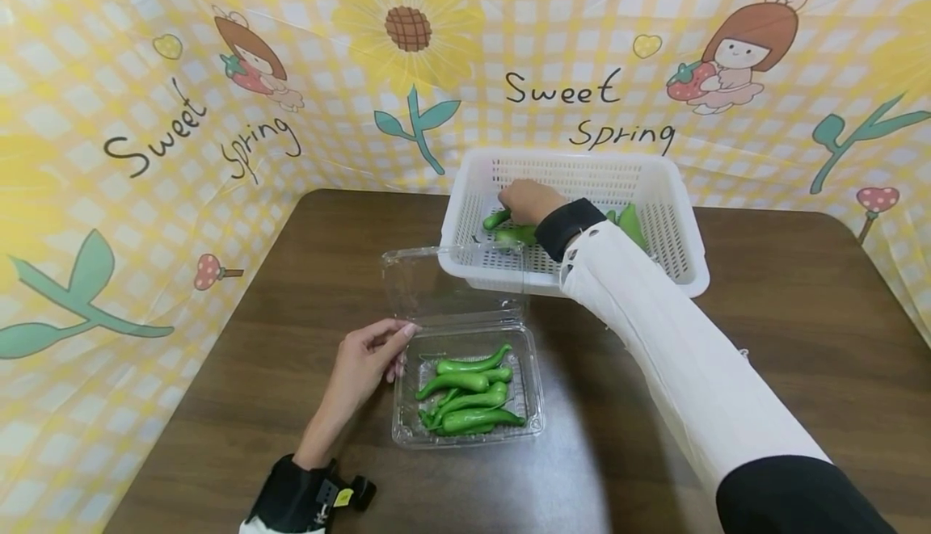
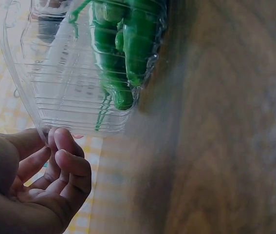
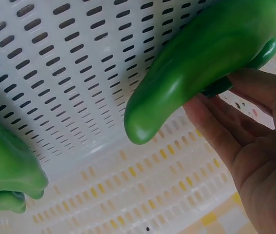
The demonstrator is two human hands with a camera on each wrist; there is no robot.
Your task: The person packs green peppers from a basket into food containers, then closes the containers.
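A clear plastic clamshell box (image 1: 531,425) (image 2: 55,102) lies open on the brown table, with several green peppers (image 1: 469,395) (image 2: 128,44) inside. My left hand (image 1: 367,360) (image 2: 55,170) touches its left rim with loosely curled fingers and holds nothing. My right hand (image 1: 527,199) (image 3: 254,141) reaches into the white perforated basket (image 1: 687,227) (image 3: 69,63) and grips a green pepper (image 1: 497,218) (image 3: 201,63). More green peppers (image 1: 629,223) (image 3: 6,170) lie in the basket.
The brown table (image 1: 785,332) (image 2: 225,126) is enclosed at the back and sides by a yellow checked "Sweet Spring" backdrop (image 1: 218,114). The box's raised lid (image 1: 451,283) stands just in front of the basket.
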